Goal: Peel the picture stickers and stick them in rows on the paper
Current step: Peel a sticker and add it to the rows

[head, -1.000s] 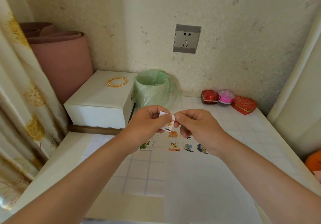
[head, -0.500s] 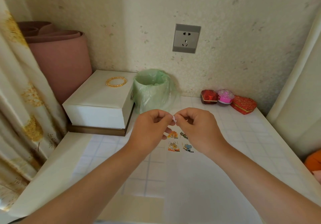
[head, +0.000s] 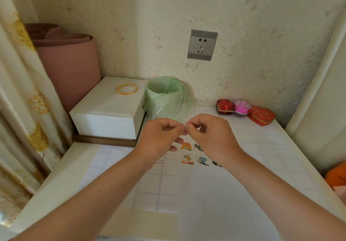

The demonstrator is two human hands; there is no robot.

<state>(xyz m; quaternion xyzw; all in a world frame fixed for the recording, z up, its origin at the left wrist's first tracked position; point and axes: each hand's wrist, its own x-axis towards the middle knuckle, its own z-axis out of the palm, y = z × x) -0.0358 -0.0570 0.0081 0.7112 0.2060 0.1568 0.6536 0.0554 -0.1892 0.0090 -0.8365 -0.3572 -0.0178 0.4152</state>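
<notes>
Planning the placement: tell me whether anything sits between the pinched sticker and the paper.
Nothing visible. The left hand and right hand pinch the sticker above the paper; only stuck stickers lie below.

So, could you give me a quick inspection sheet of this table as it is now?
Surface: tiled table, paper on it.
Job's things: stickers in two rows on the paper; white scrap held above.
Clutter: white box with bangle, bagged bin, three small boxes at the wall.
Hands: left hand and right hand both pinch the scrap.
Cables: nothing seen; socket unused.
Surroundings: curtain, pink roll.
</notes>
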